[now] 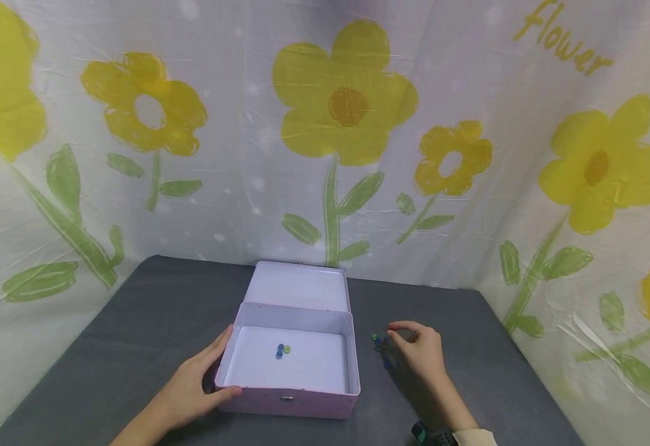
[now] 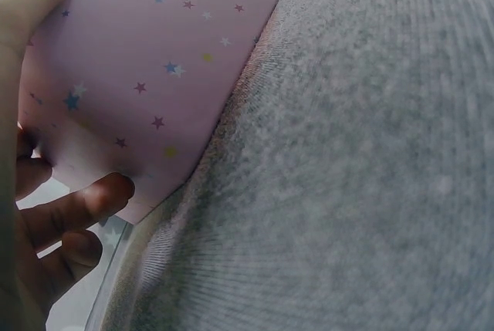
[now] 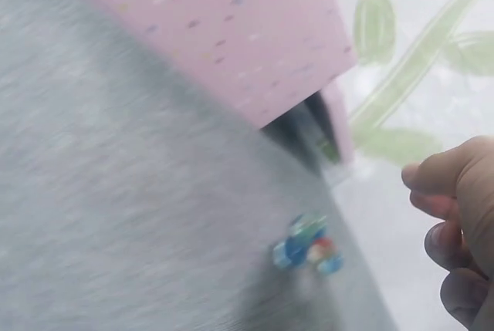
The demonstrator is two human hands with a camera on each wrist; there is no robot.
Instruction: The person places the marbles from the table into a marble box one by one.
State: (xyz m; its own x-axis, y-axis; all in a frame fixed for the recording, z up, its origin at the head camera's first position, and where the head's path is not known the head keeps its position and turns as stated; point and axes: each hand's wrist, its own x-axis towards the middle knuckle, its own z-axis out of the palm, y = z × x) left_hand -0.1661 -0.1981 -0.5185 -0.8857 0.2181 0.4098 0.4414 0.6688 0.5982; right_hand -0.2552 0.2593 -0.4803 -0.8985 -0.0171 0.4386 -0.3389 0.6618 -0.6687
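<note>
A pink box (image 1: 288,402) with a white inside stands with its lid (image 1: 299,286) folded back; a few blue and green pieces (image 1: 280,351) lie inside. My left hand (image 1: 191,384) grips the box's left side, thumb at the front left corner; in the left wrist view the fingers (image 2: 85,204) lie against the star-patterned wall (image 2: 147,76). To the right of the box, my right hand (image 1: 422,353) is above small coloured pieces (image 1: 378,343), its thumb and forefinger tips together. In the right wrist view the hand (image 3: 463,223) shows no clear piece between its fingertips.
A single blue piece (image 1: 387,365) lies nearer the front, apart from the small group. The dark grey cloth (image 1: 186,310) covers the table. Behind it and at the sides hangs a white curtain (image 1: 236,204) with yellow flowers. A dark watch (image 1: 436,435) is on the right wrist.
</note>
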